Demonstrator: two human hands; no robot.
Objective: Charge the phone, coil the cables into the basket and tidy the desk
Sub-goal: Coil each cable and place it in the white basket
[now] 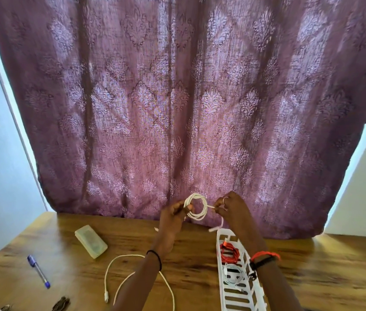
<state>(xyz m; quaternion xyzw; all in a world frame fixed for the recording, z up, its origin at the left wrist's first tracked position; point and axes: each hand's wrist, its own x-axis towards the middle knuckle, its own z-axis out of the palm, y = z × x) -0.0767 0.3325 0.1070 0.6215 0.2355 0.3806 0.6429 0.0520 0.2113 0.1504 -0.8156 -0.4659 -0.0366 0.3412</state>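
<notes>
While a white cable coil (196,209) is held up in front of the purple patterned curtain (177,97), above the far edge of the wooden table (188,250), it is grasped from both sides. The grip of the left hand (175,215) is closed around the left side of the loops, with the fingers curled through them. The cable's free end is pinched in the grip of the right hand (229,209), and a short tail is seen hanging below that hand, over the far end of the white slotted basket (219,241). A coiled red cable (229,252) and, nearer the camera, a coiled white cable (231,274) are laid inside the basket. A loose white cable (128,255) is spread in an open loop on the table under the left forearm, its plug pointed toward the near edge. A pale rectangular block (91,244) is set to the left of it; whether it is the phone cannot be told. A blue pen (38,271) is laid further left, well apart from the basket.
</notes>
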